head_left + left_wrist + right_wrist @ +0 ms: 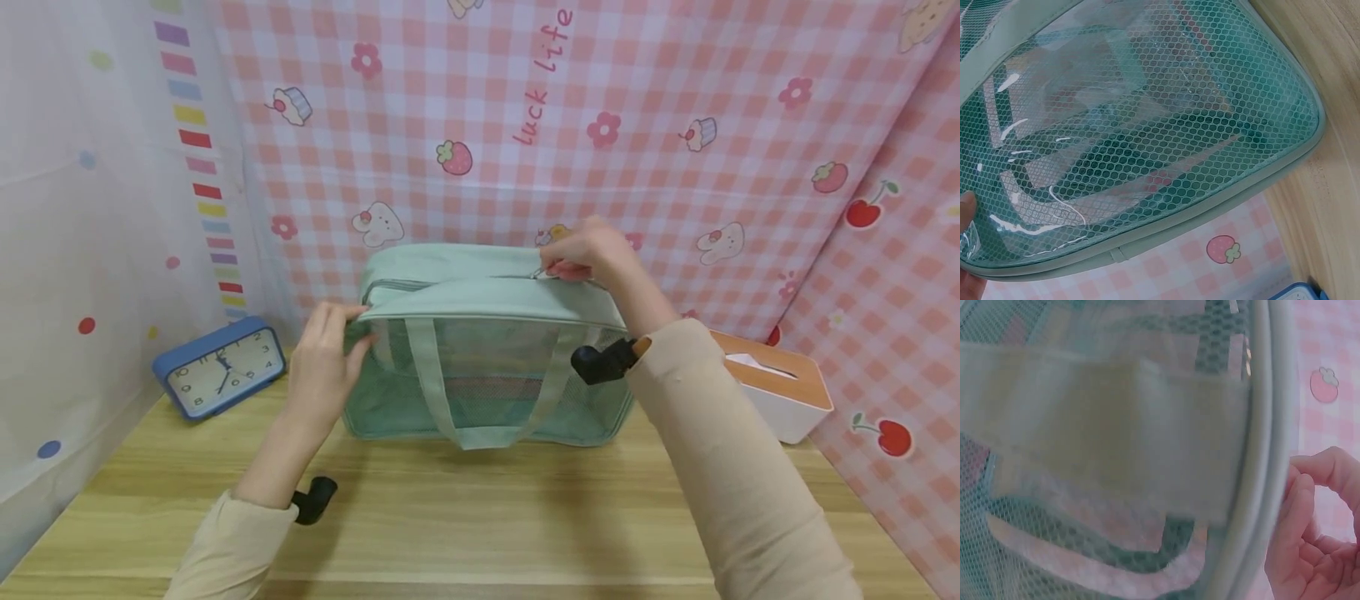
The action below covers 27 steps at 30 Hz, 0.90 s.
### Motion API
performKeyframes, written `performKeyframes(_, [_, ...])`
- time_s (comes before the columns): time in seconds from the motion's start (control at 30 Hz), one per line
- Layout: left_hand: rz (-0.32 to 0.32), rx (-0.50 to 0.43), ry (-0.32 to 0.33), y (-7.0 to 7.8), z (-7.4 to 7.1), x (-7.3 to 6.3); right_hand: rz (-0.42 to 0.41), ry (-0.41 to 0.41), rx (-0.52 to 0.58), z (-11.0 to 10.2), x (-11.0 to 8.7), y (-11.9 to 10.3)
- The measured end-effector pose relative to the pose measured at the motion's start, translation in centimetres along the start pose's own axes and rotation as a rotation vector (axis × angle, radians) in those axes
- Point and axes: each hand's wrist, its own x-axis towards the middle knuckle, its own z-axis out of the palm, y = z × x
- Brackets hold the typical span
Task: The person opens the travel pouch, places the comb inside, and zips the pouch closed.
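A mint-green bag (495, 298) with clear mesh sides stands upright on the table, its strap handle (429, 358) hanging down the front. My left hand (322, 358) pinches the bag's upper left corner between thumb and fingers. On the top panel, my right hand (588, 250) pinches the zipper pull (536, 272), right of the middle. The left wrist view shows the mesh panel (1179, 156) close up, with my left thumb (966, 209) at its edge. In the right wrist view, the blurred strap (1104, 425) covers much of the bag, and my right hand's fingers curl behind the top edge.
A blue clock (221, 367) stands left of the bag on the wooden table (480, 525). To the right sits a white tissue box (787, 408) with a wood-coloured lid, partly behind my right sleeve. A pink checked cloth (487, 108) hangs close behind the bag.
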Motion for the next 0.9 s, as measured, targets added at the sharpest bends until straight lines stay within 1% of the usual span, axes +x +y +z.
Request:
performKeyframes(0.13, [-0.007,0.008,0.005,-0.1,-0.1,0.0,0.012,0.011,0.015,-1.2,-0.2,0.4])
performKeyframes(0.2, [-0.007,0.008,0.006,0.0,-0.1,0.0,0.016,0.025,-0.002,-1.6,-0.3,0.5])
performKeyframes(0.37, [-0.005,0.006,0.001,0.0,-0.1,0.1,0.029,0.072,-0.090,-2.7,-0.4,1.0])
performKeyframes(0.4, [-0.007,0.005,0.001,0.0,-0.1,0.1,0.031,0.076,-0.092,-3.0,-0.4,1.2])
performKeyframes(0.5, [-0.009,0.007,0.005,0.0,-0.1,0.1,0.038,0.072,-0.078,-3.7,-0.5,1.7])
performKeyframes(0.63, [-0.007,0.006,0.012,0.0,-0.1,0.1,0.024,0.041,-0.023,-4.8,-0.6,2.6])
performKeyframes(0.77, [-0.005,0.008,0.011,-0.1,-0.1,0.1,0.023,0.053,-0.037,-5.9,-0.7,3.8])
performKeyframes(0.9, [-0.002,0.007,0.010,0.0,0.0,0.1,0.037,0.063,-0.014,-6.5,-0.8,5.2])
